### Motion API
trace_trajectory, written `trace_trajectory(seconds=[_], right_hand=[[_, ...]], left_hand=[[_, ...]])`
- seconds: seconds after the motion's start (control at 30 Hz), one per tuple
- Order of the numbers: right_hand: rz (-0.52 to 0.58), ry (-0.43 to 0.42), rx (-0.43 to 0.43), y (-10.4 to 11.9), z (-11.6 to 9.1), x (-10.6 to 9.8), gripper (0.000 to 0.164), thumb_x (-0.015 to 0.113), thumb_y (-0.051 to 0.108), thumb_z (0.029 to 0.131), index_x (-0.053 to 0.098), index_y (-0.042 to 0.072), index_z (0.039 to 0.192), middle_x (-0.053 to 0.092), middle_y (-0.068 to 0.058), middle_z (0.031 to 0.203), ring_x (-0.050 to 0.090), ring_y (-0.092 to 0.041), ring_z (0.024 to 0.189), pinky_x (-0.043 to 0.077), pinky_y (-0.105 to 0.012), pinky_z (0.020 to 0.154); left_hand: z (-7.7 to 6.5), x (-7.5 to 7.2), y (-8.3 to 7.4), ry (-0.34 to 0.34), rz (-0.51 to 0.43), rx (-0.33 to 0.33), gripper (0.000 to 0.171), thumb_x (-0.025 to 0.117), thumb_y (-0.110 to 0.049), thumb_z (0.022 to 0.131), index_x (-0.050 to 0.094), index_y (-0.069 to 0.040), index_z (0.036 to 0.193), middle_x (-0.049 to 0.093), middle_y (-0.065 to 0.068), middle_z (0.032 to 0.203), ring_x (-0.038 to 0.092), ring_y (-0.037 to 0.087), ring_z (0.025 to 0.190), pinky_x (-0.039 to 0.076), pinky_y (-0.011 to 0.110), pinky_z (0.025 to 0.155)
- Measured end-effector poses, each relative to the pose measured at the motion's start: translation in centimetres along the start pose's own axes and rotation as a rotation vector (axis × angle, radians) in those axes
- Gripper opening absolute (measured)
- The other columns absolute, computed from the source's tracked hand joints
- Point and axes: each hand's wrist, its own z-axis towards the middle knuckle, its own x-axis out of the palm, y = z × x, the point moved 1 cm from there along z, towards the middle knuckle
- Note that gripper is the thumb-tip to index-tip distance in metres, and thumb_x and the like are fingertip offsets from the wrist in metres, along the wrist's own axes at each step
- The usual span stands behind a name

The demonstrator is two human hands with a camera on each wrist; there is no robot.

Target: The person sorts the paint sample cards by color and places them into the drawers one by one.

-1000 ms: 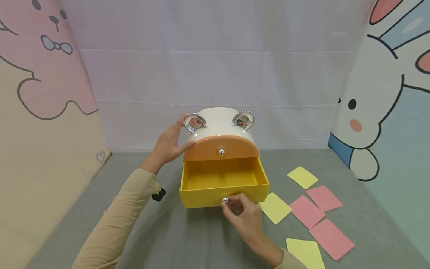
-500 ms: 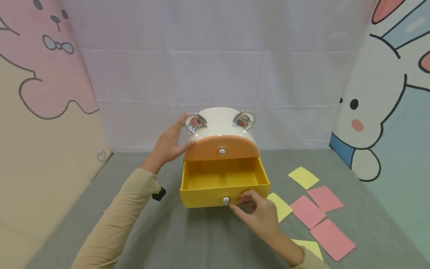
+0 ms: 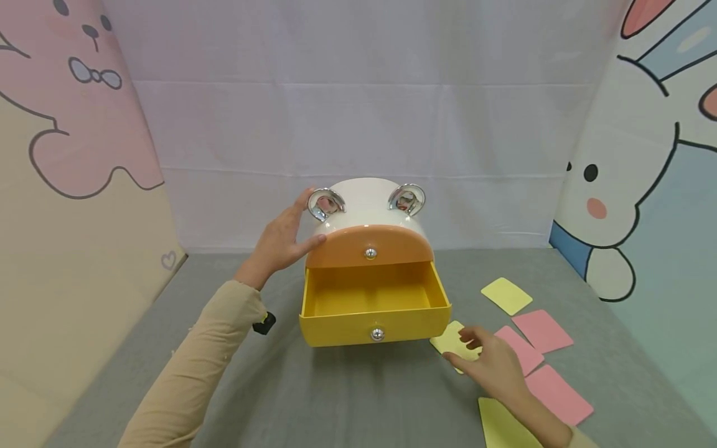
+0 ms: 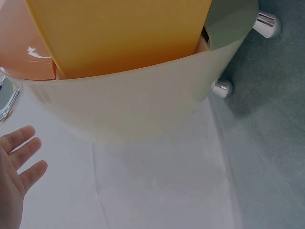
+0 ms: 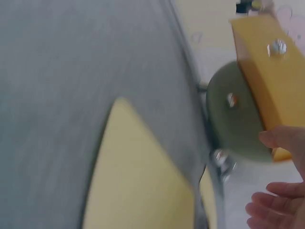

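A small drawer box with a rounded white top (image 3: 366,202) and chrome ears stands mid-table. Its upper orange drawer (image 3: 342,250) is closed; the lower yellow drawer (image 3: 338,330) is pulled out, bare inside, with a chrome knob (image 3: 378,335) on its front. My left hand (image 3: 280,239) lies at the box's left side, thumb along the orange drawer's edge and fingers behind the left ear. In the left wrist view the fingers of that hand (image 4: 16,162) are spread. My right hand (image 3: 495,367), fingers loosely bent and holding nothing, hovers over a yellow card (image 3: 447,342).
To the right lie pink cards (image 3: 543,330) and further yellow cards (image 3: 506,296), one (image 3: 501,426) partly under the right forearm. A white cloth (image 3: 358,112) hangs behind the grey table (image 3: 252,386). Printed panels (image 3: 650,211) stand at both sides. A black object (image 3: 264,323) sits by the left wrist.
My right hand has let go of the yellow drawer's knob and moved right, over the cards. The left hand, the box and the pulled-out drawer stay as they were.
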Motion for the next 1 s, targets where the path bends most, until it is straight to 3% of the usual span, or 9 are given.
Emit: trace_trajectory(seconds=[0.1,0.27,0.57,0.77,1.0], right_hand=[[-0.061,0.075,0.047,-1.9,0.4,-0.1,0.06,0.078,0.039,0.066,0.06,-0.001,0.107,0.064,-0.011,0.097,0.06,-0.025,0.084,0.048,-0.038,0.067],[-0.143,0.128,0.009,-3.7,0.5,0.2,0.079,0.08,0.043,0.06,0.054,-0.012,0.111,0.058,-0.019,0.1,0.056,-0.031,0.089,0.047,-0.045,0.075],[-0.264,0.162,-0.03,-4.4,0.5,0.9,0.078,0.08,0.044,0.057,0.057,-0.014,0.104,0.057,-0.022,0.099,0.053,-0.035,0.091,0.046,-0.048,0.077],[-0.273,0.136,-0.053,-4.4,0.5,1.1,0.067,0.08,0.038,0.057,0.059,-0.012,0.097,0.056,-0.02,0.097,0.053,-0.033,0.088,0.046,-0.046,0.076],[-0.251,0.157,-0.082,-4.2,0.6,0.4,0.069,0.08,0.039,0.057,0.06,-0.013,0.097,0.057,-0.019,0.095,0.054,-0.031,0.087,0.046,-0.045,0.075]], left_hand=[[0.0,-0.1,0.0,0.001,-0.001,-0.002,0.086,0.061,-0.042,0.083,0.009,-0.019,0.147,0.04,0.016,0.138,0.042,0.034,0.121,0.036,0.051,0.096],[0.0,-0.1,-0.1,0.007,0.003,-0.007,0.086,0.06,-0.045,0.083,0.009,-0.019,0.147,0.039,0.015,0.139,0.041,0.033,0.122,0.035,0.051,0.097],[0.1,-0.1,0.0,0.009,-0.001,-0.015,0.085,0.058,-0.046,0.083,0.009,-0.019,0.147,0.038,0.015,0.14,0.04,0.033,0.123,0.034,0.051,0.098],[0.1,0.0,0.0,0.002,-0.004,-0.007,0.085,0.058,-0.046,0.083,0.009,-0.019,0.147,0.039,0.015,0.139,0.041,0.033,0.123,0.035,0.051,0.097],[0.1,0.0,0.0,0.008,-0.005,-0.009,0.085,0.056,-0.049,0.084,0.009,-0.018,0.147,0.039,0.015,0.139,0.041,0.033,0.123,0.035,0.051,0.097]])
